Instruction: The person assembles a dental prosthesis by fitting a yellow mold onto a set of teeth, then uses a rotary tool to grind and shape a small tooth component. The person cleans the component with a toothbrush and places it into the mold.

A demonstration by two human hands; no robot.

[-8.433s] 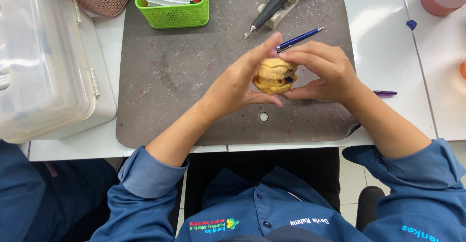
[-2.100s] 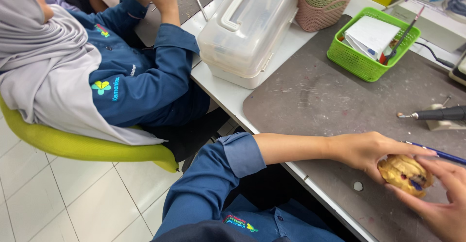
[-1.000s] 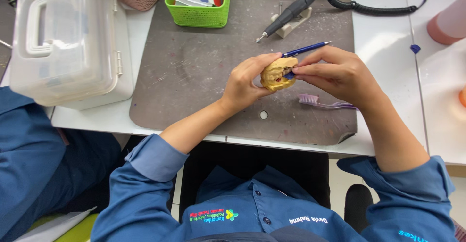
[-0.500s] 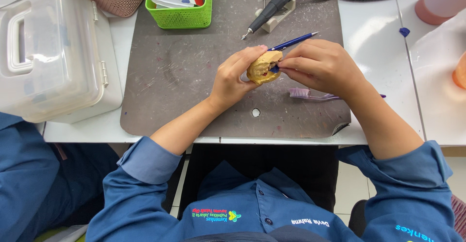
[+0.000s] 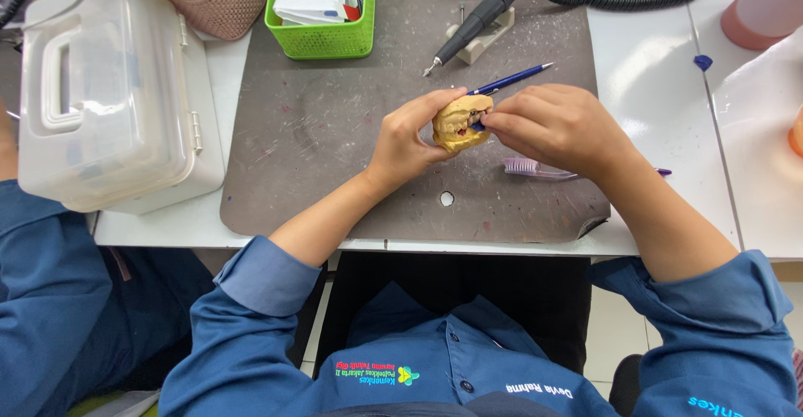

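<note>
Nearest the body, blue sleeves reach over the near edge of the grey work mat [image 5: 335, 158], which ends just behind the wrists. Above the mat's middle, the left hand [image 5: 406, 137] curls closed around a yellow dental cast [image 5: 456, 122], thumb and fingers pinching its left side. Touching the cast from the right, the right hand [image 5: 556, 128] is closed on a blue pen [image 5: 510, 78], whose shaft sticks out beyond the knuckles. Just under the right hand lies a purple toothbrush [image 5: 535, 167]. Left of the left hand the mat is bare up to its edge. Beyond the hands, a dark handpiece [image 5: 473, 24] rests tilted on its stand, a green basket [image 5: 322, 36] beside it. Far left, off the mat, stands a clear plastic case [image 5: 117, 99].
</note>
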